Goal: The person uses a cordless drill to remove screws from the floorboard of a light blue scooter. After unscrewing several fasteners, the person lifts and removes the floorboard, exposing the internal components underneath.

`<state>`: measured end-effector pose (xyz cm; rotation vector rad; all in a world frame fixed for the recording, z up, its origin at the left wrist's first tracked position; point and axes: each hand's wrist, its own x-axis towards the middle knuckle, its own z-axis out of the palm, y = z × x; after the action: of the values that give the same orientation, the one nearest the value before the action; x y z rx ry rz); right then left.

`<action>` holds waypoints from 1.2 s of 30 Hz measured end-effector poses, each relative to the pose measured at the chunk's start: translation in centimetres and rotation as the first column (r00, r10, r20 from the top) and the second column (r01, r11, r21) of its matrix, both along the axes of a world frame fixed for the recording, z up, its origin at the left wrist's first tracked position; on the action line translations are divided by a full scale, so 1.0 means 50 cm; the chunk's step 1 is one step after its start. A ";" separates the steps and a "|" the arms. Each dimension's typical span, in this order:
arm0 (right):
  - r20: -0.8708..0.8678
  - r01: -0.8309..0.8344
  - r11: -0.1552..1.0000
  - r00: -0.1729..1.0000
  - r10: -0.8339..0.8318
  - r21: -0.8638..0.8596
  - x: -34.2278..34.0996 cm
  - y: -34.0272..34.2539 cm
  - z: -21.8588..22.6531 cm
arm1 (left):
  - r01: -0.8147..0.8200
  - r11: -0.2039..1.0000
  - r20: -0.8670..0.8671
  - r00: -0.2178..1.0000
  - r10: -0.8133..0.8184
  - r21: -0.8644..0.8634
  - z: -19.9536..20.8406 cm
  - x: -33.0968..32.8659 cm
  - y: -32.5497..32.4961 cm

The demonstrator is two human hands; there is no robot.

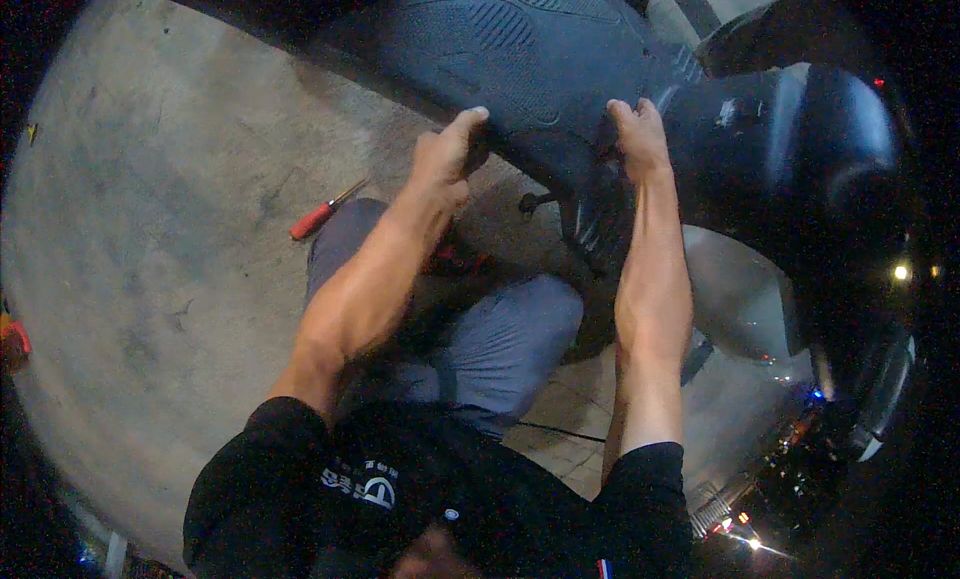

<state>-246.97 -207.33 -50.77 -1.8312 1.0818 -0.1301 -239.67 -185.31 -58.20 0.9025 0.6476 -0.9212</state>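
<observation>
A dark textured footboard panel (540,69) with ribbed patches, apparently part of a scooter, spans the top of the view. My left hand (445,159) grips its near edge, thumb on top and fingers curled out of sight below. Farther right, my right hand (640,139) holds the same edge beside the glossy black body panel (780,129), its thumb side up and its other fingers mostly hidden. Below the footboard between my hands, a small dark metal part (535,204) sticks out. On the floor left of my knee lies a screwdriver (315,222) with a red handle.
My bent knees (520,329) are close under the footboard on the concrete floor (150,219). A thin dark cable (560,432) runs along the ground near my right arm. At the far left rim is an orange-red object (14,344). Bright lights show at the lower right.
</observation>
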 end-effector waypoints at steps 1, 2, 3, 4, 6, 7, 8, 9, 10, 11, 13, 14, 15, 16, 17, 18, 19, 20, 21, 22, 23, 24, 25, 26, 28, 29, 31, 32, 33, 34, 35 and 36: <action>-0.011 -0.008 1.000 1.000 0.008 0.009 -0.001 -0.001 0.005 | 0.049 0.999 -0.002 0.999 -0.049 0.002 0.002 0.005 0.007; -0.021 -0.016 1.000 1.000 0.016 0.018 -0.006 -0.004 0.002 | 0.063 0.998 -0.003 0.998 -0.063 -0.004 0.005 0.006 0.012; -0.040 -0.019 0.998 0.999 0.016 -0.064 -0.003 -0.018 -0.007 | 0.076 0.997 -0.001 0.997 -0.076 -0.017 0.015 0.007 0.014; -0.025 0.005 0.999 1.000 -0.006 -0.051 -0.006 -0.028 -0.013 | 0.089 0.995 0.000 0.996 -0.090 -0.031 0.020 0.006 0.016; 0.001 0.045 0.999 0.999 -0.045 -0.009 -0.011 -0.032 -0.029 | 0.149 0.988 0.033 0.988 -0.148 -0.040 -0.033 0.010 0.043; -0.023 0.063 0.997 0.998 -0.062 0.049 -0.008 -0.022 -0.028 | 0.183 0.983 0.048 0.982 -0.183 -0.008 -0.054 0.010 0.059; -0.008 0.062 0.996 0.998 -0.062 0.062 -0.006 -0.016 -0.021 | 0.216 0.976 0.062 0.974 -0.217 0.024 -0.075 0.008 0.072; -0.014 0.069 0.995 0.998 -0.068 0.072 -0.017 -0.013 -0.015 | 0.215 0.976 0.043 0.975 -0.217 0.045 -0.069 -0.016 0.076; 0.003 0.067 0.995 0.998 -0.068 0.077 -0.014 -0.015 -0.007 | 0.206 0.976 0.048 0.977 -0.209 0.065 -0.042 -0.030 0.070; 0.032 0.110 0.992 0.993 -0.113 0.063 -0.015 -0.017 -0.002 | 0.197 0.977 0.052 0.978 -0.202 0.083 -0.031 -0.041 0.061; 0.087 0.143 0.979 0.984 -0.157 0.146 -0.009 -0.025 0.000 | 0.171 0.985 0.087 0.981 -0.171 0.009 -0.043 -0.067 0.049; 0.103 0.174 0.969 0.976 -0.193 0.174 -0.008 -0.025 0.000 | 0.121 0.993 0.175 0.977 -0.117 -0.009 -0.031 -0.080 0.040; 0.119 0.206 0.957 0.965 -0.233 0.205 -0.008 -0.014 0.011 | 0.136 0.990 0.152 0.980 -0.128 -0.043 -0.014 -0.088 0.034; 0.129 0.199 0.944 0.962 -0.239 0.262 -0.014 -0.025 0.017 | 0.152 0.984 0.130 0.982 -0.140 -0.090 0.012 -0.095 0.025; 0.139 0.194 0.929 0.959 -0.247 0.317 -0.025 -0.045 0.025 | 0.169 0.976 0.109 0.982 -0.154 -0.139 0.028 -0.098 0.018; 0.151 0.185 0.908 0.955 -0.257 0.376 -0.027 -0.044 0.038 | 0.218 0.971 0.119 0.971 -0.205 -0.100 0.036 -0.096 0.017; 0.177 0.147 0.919 0.958 -0.224 0.366 -0.032 -0.041 0.049 | 0.268 0.962 0.128 0.957 -0.259 -0.061 0.042 -0.094 0.015; 0.156 0.224 0.888 0.939 -0.307 0.402 -0.033 -0.033 0.050 | 0.319 0.947 0.135 0.940 -0.314 -0.023 0.045 -0.094 0.009; 0.141 0.295 0.855 0.912 -0.385 0.427 -0.031 -0.026 0.055 | 0.300 0.949 0.130 0.949 -0.287 -0.096 0.031 -0.097 0.004; 0.172 0.253 0.831 0.909 -0.380 0.496 -0.034 -0.047 0.047 | 0.283 0.944 0.133 0.956 -0.263 -0.168 0.006 -0.094 0.001; 0.193 0.214 0.801 0.906 -0.377 0.559 -0.041 -0.068 0.042 | 0.267 0.934 0.133 0.961 -0.241 -0.239 -0.018 -0.092 -0.009; 0.181 0.246 0.832 0.908 -0.377 0.496 -0.035 -0.059 0.056 | 0.219 0.947 0.122 0.973 -0.195 -0.236 -0.023 -0.089 -0.014; 0.167 0.285 0.855 0.907 -0.387 0.433 -0.032 -0.032 0.071 | 0.178 0.957 0.109 0.982 -0.157 -0.229 -0.025 -0.094 -0.021; 0.153 0.330 0.871 0.901 -0.405 0.365 -0.025 -0.011 0.083 | 0.145 0.963 0.097 0.987 -0.126 -0.225 -0.022 -0.098 -0.029; 0.125 0.333 0.903 0.918 -0.376 0.273 -0.023 -0.014 0.073 | 0.223 0.933 0.094 0.974 -0.204 -0.282 -0.016 -0.086 -0.008; 0.138 0.254 0.915 0.941 -0.309 0.314 -0.035 -0.031 0.050 | 0.226 0.923 0.101 0.974 -0.205 -0.312 -0.034 -0.087 -0.002; 0.166 0.112 0.891 0.965 -0.203 0.440 -0.045 -0.061 0.036 | 0.147 0.960 0.111 0.986 -0.123 -0.240 0.004 -0.098 -0.003; 0.183 0.144 0.917 0.957 -0.225 0.372 -0.045 -0.061 0.030 | 0.185 0.967 0.142 0.977 -0.161 -0.177 0.027 -0.100 -0.001; 0.202 0.169 0.931 0.949 -0.243 0.324 -0.035 -0.039 0.016 | 0.214 0.973 0.173 0.965 -0.196 -0.090 0.052 -0.099 0.018; 0.209 0.203 0.944 0.943 -0.261 0.261 -0.034 -0.023 0.011 | 0.240 0.971 0.188 0.954 -0.233 -0.018 0.071 -0.104 0.035; 0.229 0.156 0.950 0.948 -0.221 0.270 -0.036 -0.016 0.000 | 0.331 0.942 0.164 0.928 -0.336 0.056 0.080 -0.112 0.059; 0.247 0.150 0.950 0.943 -0.221 0.275 -0.028 -0.018 -0.006 | 0.410 0.903 0.137 0.895 -0.425 0.127 0.089 -0.117 0.085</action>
<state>-248.36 -208.24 -51.07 -1.4309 1.0215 -0.3353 -245.50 -181.09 -53.77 1.2187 0.3613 -1.1927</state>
